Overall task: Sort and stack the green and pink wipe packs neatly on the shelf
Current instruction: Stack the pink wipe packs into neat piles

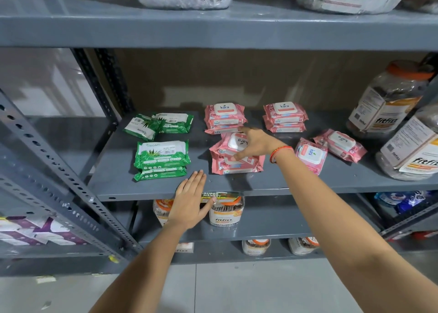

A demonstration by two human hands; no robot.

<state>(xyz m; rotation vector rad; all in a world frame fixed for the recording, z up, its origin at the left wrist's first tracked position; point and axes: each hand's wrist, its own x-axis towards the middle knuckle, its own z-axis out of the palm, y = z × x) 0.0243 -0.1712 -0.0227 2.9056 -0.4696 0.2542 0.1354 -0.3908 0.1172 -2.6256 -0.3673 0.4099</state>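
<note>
On the grey shelf [113, 170], green wipe packs lie at the left: a front stack of two [162, 160] and two loose packs behind [157, 123]. Pink packs fill the middle and right: two back stacks [225, 117] [285, 116], a front stack [233, 161] and two loose packs [310, 155] [340, 144]. My right hand [254, 143] grips the top pack of the front pink stack, which sits crooked. Flat and open, my left hand [189, 201] hovers at the shelf's front edge, holding nothing.
Large clear jars with orange lids [388, 99] [414, 147] stand at the shelf's right end. More jars [226, 212] sit on the shelf below. An upper shelf [213, 23] overhangs with plastic-wrapped goods. Perforated uprights [47, 161] stand at the left.
</note>
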